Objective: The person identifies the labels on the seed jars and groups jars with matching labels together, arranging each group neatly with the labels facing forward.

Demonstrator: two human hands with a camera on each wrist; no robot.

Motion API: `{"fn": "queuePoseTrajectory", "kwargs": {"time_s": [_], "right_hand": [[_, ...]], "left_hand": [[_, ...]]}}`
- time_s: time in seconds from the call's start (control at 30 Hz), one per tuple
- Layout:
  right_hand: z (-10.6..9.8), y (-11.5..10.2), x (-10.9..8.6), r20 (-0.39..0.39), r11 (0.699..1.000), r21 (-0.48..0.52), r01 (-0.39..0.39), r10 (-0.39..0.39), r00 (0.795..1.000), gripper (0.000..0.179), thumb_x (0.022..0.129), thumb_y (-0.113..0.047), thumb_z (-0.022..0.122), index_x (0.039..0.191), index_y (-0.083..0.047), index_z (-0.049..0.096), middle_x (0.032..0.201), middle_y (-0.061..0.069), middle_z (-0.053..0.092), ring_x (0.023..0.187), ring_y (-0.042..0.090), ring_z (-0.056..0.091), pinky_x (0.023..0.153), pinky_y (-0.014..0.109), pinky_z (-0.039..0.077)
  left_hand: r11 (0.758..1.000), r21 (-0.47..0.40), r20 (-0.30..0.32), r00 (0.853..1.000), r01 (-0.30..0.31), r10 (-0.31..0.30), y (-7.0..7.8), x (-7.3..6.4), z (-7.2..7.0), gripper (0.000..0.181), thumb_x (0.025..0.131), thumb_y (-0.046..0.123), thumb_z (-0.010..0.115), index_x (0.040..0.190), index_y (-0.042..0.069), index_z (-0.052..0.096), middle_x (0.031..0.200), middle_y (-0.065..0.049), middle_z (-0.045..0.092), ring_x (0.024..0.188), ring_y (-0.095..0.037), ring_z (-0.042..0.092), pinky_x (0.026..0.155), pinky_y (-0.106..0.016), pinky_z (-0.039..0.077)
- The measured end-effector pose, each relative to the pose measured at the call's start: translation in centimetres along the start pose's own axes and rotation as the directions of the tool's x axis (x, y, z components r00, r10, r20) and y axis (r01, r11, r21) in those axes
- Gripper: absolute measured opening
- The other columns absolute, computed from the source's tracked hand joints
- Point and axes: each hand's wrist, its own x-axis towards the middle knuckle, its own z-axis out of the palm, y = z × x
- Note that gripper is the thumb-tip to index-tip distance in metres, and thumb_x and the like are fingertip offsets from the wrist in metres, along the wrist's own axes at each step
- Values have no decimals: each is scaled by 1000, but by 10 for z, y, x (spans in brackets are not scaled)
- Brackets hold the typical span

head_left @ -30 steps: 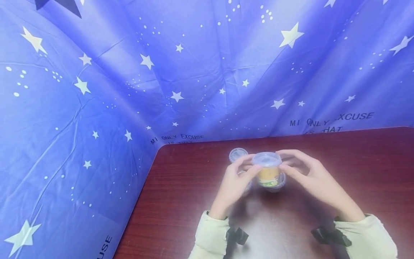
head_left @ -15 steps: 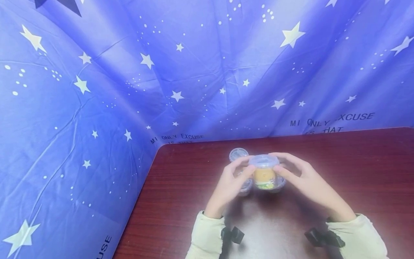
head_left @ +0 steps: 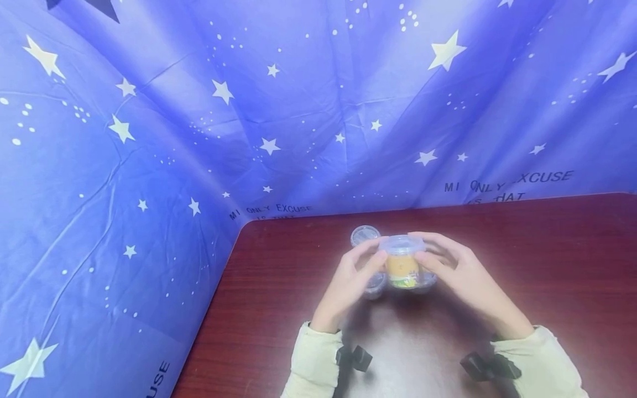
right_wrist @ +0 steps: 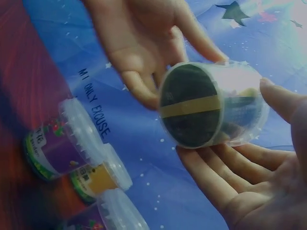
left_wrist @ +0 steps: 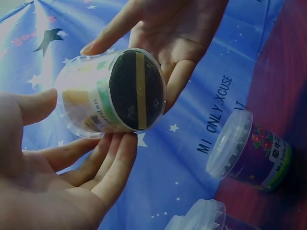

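Observation:
Both hands hold up a lidded clear plastic tub (head_left: 402, 271) with a yellow label bearing flowers and green at the bottom. My left hand (head_left: 345, 276) grips its left side near the lid, thumb on the near face. On the opposite side my right hand (head_left: 460, 271) holds it likewise. In the left wrist view the tub's dark base (left_wrist: 129, 91) shows, with a tan strip across it. The right wrist view shows the fingertips (right_wrist: 189, 155) of my right hand against the tub's wall.
Similar lidded tubs stand on the dark red table (head_left: 278, 309) behind the hands: a purple-labelled tub (right_wrist: 60, 143), a yellow-labelled tub (right_wrist: 98, 179) and another purple one (right_wrist: 91, 220). A blue star-printed cloth (head_left: 298, 110) hangs behind and to the left.
Both hands have shifted slightly left with the tub between them. Their hold looks the same, and the tubs behind have stayed in place.

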Motion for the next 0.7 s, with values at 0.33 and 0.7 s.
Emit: {"fn": "queuePoseTrajectory", "kwargs": {"time_s": [0.33,0.7], "right_hand": [[4,0,-1,-84,997,-32,-66,63,994,41,99,-27,62,139,-20,56,129,6,65,109,2,64,89,18,53],[10,5,4,-128,998,-66,9,-18,992,38,96,-19,67,131,-9,60,119,6,69,104,2,66,89,14,52]], "left_hand": [[998,53,-57,998,23,-20,5,-3,4,41,100,32,58,137,15,57,121,-8,68,99,-17,70,93,-35,56],[994,69,-127,989,88,-78,9,-5,14,55,91,38,71,139,17,55,121,-10,66,99,-17,68,68,-30,59]]}}
